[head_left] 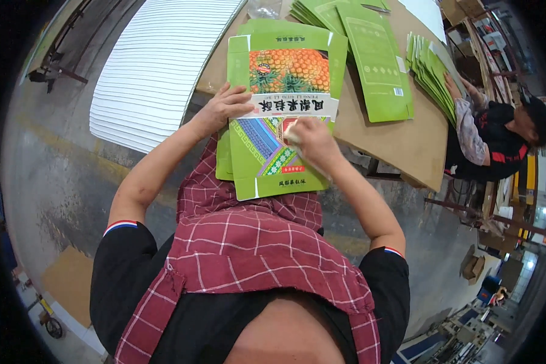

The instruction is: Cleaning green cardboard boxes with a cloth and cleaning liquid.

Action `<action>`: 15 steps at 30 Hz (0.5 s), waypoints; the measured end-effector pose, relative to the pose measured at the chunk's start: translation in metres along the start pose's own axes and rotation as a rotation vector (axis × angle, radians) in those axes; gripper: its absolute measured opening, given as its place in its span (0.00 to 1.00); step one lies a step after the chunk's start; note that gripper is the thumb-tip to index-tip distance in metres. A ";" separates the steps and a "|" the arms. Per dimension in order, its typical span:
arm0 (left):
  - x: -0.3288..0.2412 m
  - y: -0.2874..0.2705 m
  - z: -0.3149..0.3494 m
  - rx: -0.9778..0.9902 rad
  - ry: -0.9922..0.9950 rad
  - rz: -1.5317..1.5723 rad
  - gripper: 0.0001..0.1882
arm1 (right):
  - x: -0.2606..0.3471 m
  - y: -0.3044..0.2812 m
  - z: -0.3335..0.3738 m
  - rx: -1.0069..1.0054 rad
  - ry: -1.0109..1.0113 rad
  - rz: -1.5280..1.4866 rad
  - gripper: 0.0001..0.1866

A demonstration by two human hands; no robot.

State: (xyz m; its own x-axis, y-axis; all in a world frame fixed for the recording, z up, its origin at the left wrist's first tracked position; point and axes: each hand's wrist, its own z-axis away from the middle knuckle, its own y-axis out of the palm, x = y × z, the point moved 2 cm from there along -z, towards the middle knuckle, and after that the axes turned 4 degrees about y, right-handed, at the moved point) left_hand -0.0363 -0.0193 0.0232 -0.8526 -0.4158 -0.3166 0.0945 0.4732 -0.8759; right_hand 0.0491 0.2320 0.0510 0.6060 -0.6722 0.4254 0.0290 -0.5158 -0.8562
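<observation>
A flat green printed carton blank [257,182] with a pineapple picture lies before me, its near end jutting past the table edge over my lap. My left hand [224,108] rests on its left edge, fingers stretched out over the white band. On the patterned lower half, my right hand [314,142] presses a small whitish cloth [293,133], its fingers closed round it; most of the cloth is hidden. Other green blanks [223,158] show beneath the carton, sticking out at the left and at the top.
Stacked green blanks [376,70] lie to the right on the brown tabletop [388,142]. A co-worker [497,136] handles a fanned stack [427,73] at the far right. Layered white sheets [157,67] stand at the left. A clear plastic bag [264,8] sits at the back.
</observation>
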 end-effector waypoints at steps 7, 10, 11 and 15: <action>0.000 -0.003 -0.001 -0.004 -0.007 0.071 0.16 | -0.145 -0.014 -0.114 -0.257 0.402 0.288 0.10; 0.002 0.002 -0.004 -0.071 -0.134 0.266 0.10 | -0.150 -0.006 -0.137 -0.287 0.345 0.466 0.09; -0.001 0.002 -0.005 -0.139 -0.161 0.337 0.08 | -0.146 0.000 -0.142 -0.274 0.312 0.546 0.09; -0.010 -0.005 -0.002 -0.318 -0.189 0.379 0.08 | -0.042 0.058 -0.142 -0.115 -0.231 0.131 0.07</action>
State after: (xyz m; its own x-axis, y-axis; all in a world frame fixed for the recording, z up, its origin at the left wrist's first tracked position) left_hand -0.0290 -0.0162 0.0319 -0.6782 -0.2887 -0.6758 0.1929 0.8175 -0.5427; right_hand -0.0877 0.1546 0.0256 0.7642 -0.6049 0.2239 -0.1440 -0.4984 -0.8549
